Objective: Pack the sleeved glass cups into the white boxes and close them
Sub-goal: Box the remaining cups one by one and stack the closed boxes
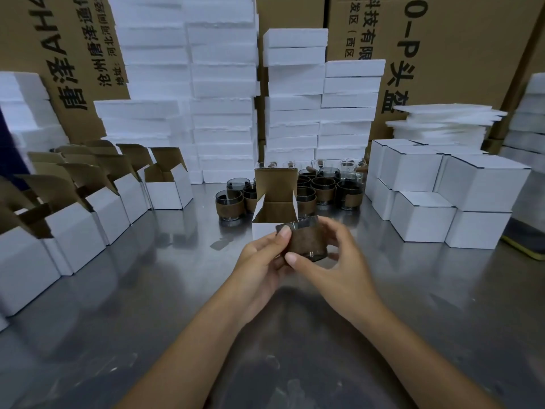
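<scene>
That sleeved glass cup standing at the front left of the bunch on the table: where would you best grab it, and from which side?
Take the front-left cup by its brown sleeve, fingers round the middle, coming from the near left. It stands upright, and that side faces bare table; other cups and the open white box crowd its right and back.

Dim overhead light; soft table (413, 305) glare; edges bowed, blurred
</scene>
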